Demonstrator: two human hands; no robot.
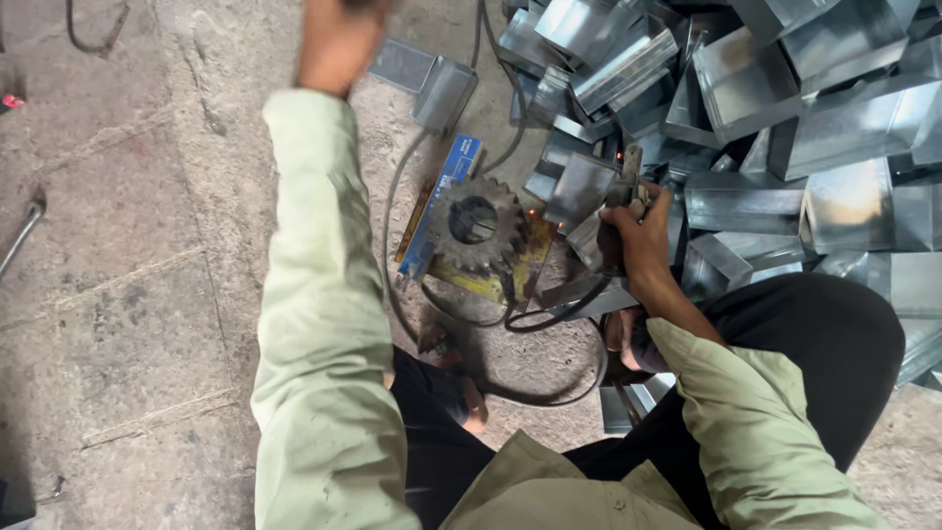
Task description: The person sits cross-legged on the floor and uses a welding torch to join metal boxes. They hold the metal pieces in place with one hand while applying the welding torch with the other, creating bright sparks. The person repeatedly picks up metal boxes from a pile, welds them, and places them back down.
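Note:
My right hand (640, 234) grips a dark welding holder (628, 177) whose tip touches a folded grey sheet-metal piece (581, 186); small orange sparks glow beside it. A black cable (549, 319) runs from the holder in a loop across the floor. My left hand (339, 44) is raised far forward at the top edge, blurred, with its fingers hidden; whether it holds anything cannot be told. A large toothed steel gear (476, 224) lies on a rusty yellow plate (535, 257) just left of the work piece.
A heap of shiny folded sheet-metal boxes (785, 108) fills the upper right. A blue flat box (446, 191) lies beside the gear. Two loose metal pieces (424, 80) sit near the left hand. Rough concrete floor (128, 245) spreads left, with a metal rod (22, 236) on it.

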